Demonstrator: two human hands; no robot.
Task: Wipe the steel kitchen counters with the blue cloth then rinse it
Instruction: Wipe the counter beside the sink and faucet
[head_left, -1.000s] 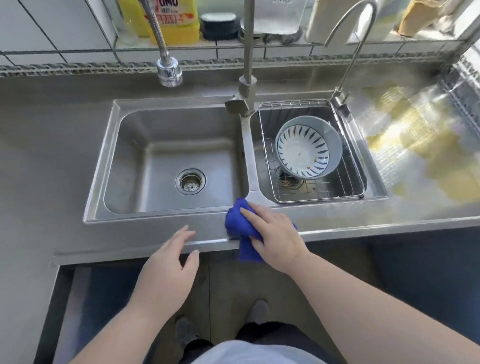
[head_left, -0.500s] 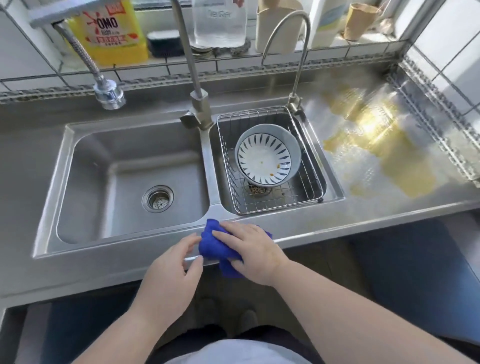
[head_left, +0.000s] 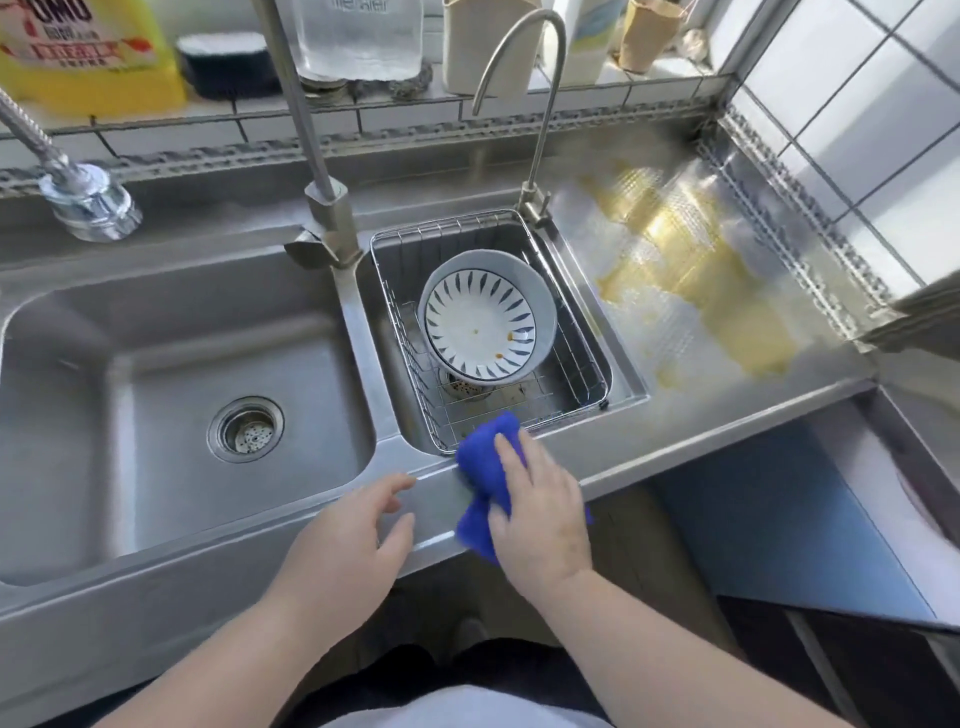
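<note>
The blue cloth (head_left: 483, 452) lies bunched on the front rim of the steel counter (head_left: 701, 431), just in front of the small right basin, with its lower part hanging over the edge. My right hand (head_left: 540, 509) lies on top of it and presses it down with fairly straight fingers. To the left of the cloth, my left hand (head_left: 353, 540) is at the counter's front edge with fingers spread and relaxed, holding nothing. A yellow stain (head_left: 727, 312) spreads over the counter to the right of the sink.
The large left basin (head_left: 156, 389) holds only its drain. A wire basket (head_left: 582, 332) in the right basin carries a patterned bowl (head_left: 483, 322). Two faucets (head_left: 322, 197) (head_left: 535, 202) and a spray head (head_left: 88, 200) stand behind. Bottles line the back ledge.
My right hand has slid the cloth to the right along the front rim, from the divider between the basins to the front of the small basin. The left hand stays near the edge.
</note>
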